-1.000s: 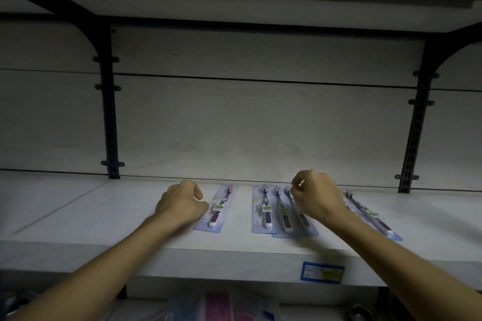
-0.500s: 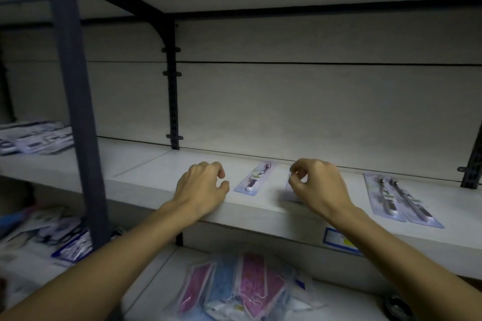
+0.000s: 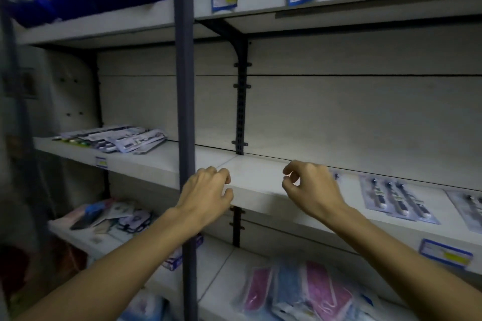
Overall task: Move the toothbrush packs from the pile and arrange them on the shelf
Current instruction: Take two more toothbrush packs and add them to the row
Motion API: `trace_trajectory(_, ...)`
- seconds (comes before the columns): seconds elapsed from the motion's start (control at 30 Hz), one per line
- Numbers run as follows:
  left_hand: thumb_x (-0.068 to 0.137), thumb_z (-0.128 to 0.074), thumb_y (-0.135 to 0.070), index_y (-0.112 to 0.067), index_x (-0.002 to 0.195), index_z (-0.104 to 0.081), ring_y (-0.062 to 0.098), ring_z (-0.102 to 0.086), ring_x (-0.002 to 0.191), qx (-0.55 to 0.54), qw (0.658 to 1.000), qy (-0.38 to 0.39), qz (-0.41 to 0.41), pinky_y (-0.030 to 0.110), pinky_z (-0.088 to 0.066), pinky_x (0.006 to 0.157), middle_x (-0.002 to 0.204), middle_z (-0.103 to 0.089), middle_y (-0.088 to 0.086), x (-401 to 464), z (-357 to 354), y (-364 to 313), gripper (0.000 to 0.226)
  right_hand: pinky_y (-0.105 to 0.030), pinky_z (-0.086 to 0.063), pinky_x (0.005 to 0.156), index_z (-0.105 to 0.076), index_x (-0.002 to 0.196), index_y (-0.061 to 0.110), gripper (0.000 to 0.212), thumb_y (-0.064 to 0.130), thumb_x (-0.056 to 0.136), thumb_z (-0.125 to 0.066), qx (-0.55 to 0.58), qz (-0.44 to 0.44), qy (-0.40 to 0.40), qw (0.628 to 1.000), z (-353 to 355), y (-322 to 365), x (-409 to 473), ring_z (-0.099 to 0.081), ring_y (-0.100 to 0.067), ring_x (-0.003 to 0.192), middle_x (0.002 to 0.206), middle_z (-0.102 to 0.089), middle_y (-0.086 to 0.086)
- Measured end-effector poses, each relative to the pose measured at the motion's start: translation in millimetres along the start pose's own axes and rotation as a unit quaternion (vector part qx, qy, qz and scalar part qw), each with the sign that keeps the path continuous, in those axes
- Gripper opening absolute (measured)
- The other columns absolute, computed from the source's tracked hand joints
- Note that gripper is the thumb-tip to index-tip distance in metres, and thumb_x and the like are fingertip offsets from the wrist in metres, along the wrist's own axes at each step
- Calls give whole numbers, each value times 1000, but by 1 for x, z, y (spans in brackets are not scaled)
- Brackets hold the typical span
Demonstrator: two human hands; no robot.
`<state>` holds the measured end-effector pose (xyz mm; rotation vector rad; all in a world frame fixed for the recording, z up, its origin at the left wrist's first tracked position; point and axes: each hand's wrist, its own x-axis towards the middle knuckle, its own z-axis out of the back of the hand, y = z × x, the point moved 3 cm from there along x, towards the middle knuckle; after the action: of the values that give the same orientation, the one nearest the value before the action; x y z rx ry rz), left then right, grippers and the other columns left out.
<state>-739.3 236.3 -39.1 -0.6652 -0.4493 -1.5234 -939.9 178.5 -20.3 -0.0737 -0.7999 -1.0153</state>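
Note:
A pile of toothbrush packs (image 3: 117, 139) lies on the left section of the middle shelf (image 3: 255, 182). Further right on the same shelf lie arranged packs (image 3: 393, 199), with another pack (image 3: 469, 206) at the frame's right edge. My left hand (image 3: 206, 191) hovers over the shelf's front edge with loosely curled fingers, holding nothing. My right hand (image 3: 309, 187) hovers beside it, fingers loosely curled and empty, hiding most of one pack behind it.
A dark vertical post (image 3: 185, 112) stands in front of the shelving, crossing my left arm. A black bracket (image 3: 241, 101) divides the shelf sections. Pink and blue packets (image 3: 294, 292) lie on the lower shelf. Price labels (image 3: 446, 253) sit on the shelf edges.
The view has swung left, bringing the pile and the post into sight. Both hands have lifted off the placed packs and shifted left along the shelf, empty.

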Motion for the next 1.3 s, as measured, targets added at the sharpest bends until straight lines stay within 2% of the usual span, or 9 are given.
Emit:
trace_trajectory(0.13,91,-53,-29,-17,108,-58,22,-55,100,14,1000,-4,16,30,-43,77,105,-60,4,-17,32,74,21,-27,-39,68,-63,112,23,27,28,88,-50,17,17,18,1000,-39,72,5,-58,-20,97,99,-68,5)
trace_trajectory(0.2,90,-55,-30,-18,109,-59,23,-55,101,17,999,4,35,30,-42,75,106,-60,4,-26,45,114,23,-27,-40,69,-62,114,21,28,27,89,-50,18,30,22,999,-57,110,8,-58,-21,97,100,-68,3)
trace_trajectory(0.4,89,-55,-33,-18,107,-58,25,-56,100,29,997,32,69,36,-49,78,106,-61,5,-52,71,219,23,-33,-49,69,-63,107,17,23,27,90,-51,19,63,27,997,-112,202,13,-61,-28,93,100,-68,-6)
trace_trajectory(0.53,88,-57,-32,-18,104,-58,23,-56,98,25,996,36,79,35,-49,79,105,-62,3,-63,79,276,21,-32,-51,73,-62,116,17,29,27,91,-51,22,65,34,997,-147,246,22,-62,-25,95,101,-69,-2)
trace_trajectory(0.73,87,-57,-32,-20,102,-59,22,-56,94,8,994,23,108,34,-49,77,99,-60,2,-63,74,346,19,-36,-53,75,-61,116,17,30,28,91,-50,12,76,51,996,-199,288,49,-63,-26,95,104,-69,-2)
trace_trajectory(0.83,87,-57,-31,-19,101,-59,21,-57,92,1,993,25,114,32,-48,75,96,-60,2,-60,62,379,18,-33,-50,73,-61,117,16,31,27,91,-50,7,82,56,995,-229,303,71,-62,-26,95,105,-69,-3)
trace_trajectory(0.93,88,-57,-30,-19,103,-60,18,-56,94,7,993,32,114,27,-44,72,99,-61,1,-53,47,415,19,-31,-46,72,-61,118,17,31,27,91,-50,8,74,55,996,-258,317,101,-61,-27,98,107,-68,-3)
trace_trajectory(1.07,89,-56,-31,-21,105,-58,18,-55,97,21,990,52,128,26,-38,69,99,-59,0,-25,32,469,19,-35,-50,79,-62,114,20,31,29,87,-51,24,56,58,996,-298,334,152,-59,-31,102,107,-69,-6)
trace_trajectory(1.3,87,-58,-28,-22,100,-58,20,-57,92,10,989,37,143,30,-46,73,95,-61,-1,51,21,544,15,-35,-49,73,-63,109,18,28,27,87,-49,20,25,52,998,-357,353,228,-58,-33,100,104,-69,-7)
